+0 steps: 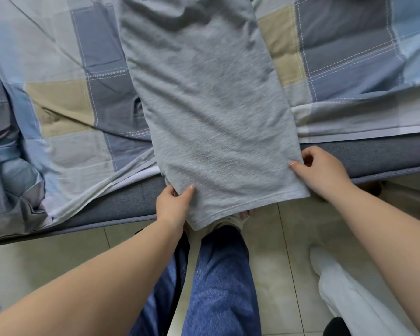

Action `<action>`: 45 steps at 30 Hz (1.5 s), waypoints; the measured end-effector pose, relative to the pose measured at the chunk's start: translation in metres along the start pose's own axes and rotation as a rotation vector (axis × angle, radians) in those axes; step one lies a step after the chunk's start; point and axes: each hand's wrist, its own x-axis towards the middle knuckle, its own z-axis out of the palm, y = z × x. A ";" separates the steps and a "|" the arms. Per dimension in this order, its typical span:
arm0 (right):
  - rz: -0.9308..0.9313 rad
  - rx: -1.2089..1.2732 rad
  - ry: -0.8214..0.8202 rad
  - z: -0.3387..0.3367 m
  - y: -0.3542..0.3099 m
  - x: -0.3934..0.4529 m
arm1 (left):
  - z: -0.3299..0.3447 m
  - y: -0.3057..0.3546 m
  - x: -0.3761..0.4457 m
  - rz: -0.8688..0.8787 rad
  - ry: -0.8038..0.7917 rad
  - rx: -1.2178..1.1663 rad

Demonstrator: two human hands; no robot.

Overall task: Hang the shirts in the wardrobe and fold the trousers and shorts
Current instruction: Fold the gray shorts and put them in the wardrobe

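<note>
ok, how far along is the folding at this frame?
Done: nothing finished shows; no folded pile or hung shirt is in view. In hand: a long grey knit garment lies lengthwise on the checked blue and beige bed cover, its hem hanging over the bed's edge. The left hand and the right hand each pinch a lower corner. Left: no cross fold yet, so folding it up remains.
</note>
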 end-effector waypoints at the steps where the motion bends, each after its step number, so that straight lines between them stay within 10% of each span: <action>1: 0.004 0.018 -0.012 -0.002 0.000 0.000 | -0.004 -0.002 0.003 -0.029 -0.057 0.010; 26: -0.095 1.166 0.020 -0.096 -0.247 0.098 | -0.082 0.248 0.099 -0.087 -0.284 -0.841; 38: -0.093 1.144 -0.088 -0.096 -0.328 0.156 | -0.104 0.327 0.152 0.014 -0.099 -1.056; 45: -0.136 0.459 0.232 -0.080 -0.290 0.168 | -0.095 0.288 0.166 0.151 0.022 -0.477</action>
